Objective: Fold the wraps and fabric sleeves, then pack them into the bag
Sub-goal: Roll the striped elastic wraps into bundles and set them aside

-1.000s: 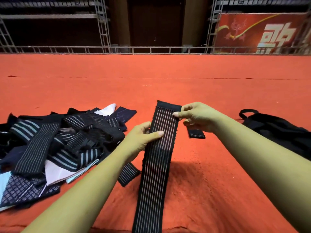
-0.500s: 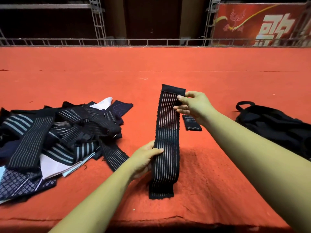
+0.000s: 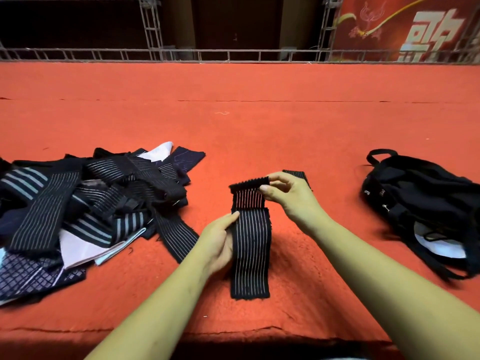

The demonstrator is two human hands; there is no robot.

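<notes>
Most of the job lies ahead, as I read it: the pile of wraps and sleeves sprawls unfolded on the red carpet off to the left, striped bands tangled with checked and white pieces, and I can't count a single finished fold waiting anywhere. The black bag sits well apart on the right, slumped with its mouth open; something white shows inside, but I can't tell whether it is a packed item. One short dark strip lies just behind the right hand, loose on the carpet. The piece being worked is the striped wrap, centred between the forearms, its near end flat on the carpet and its far end raised and curling back toward me, so I judge the first fold is underway and not yet pressed down. The left hand holds the wrap's left edge about mid-length, thumb tip on the striped face; the other fingers are hidden beneath, so I can only assume they close from below. The right hand is raised, wrist bent, pinching the lifted end between thumb and forefinger, with the remaining fingers loosely curled behind.
</notes>
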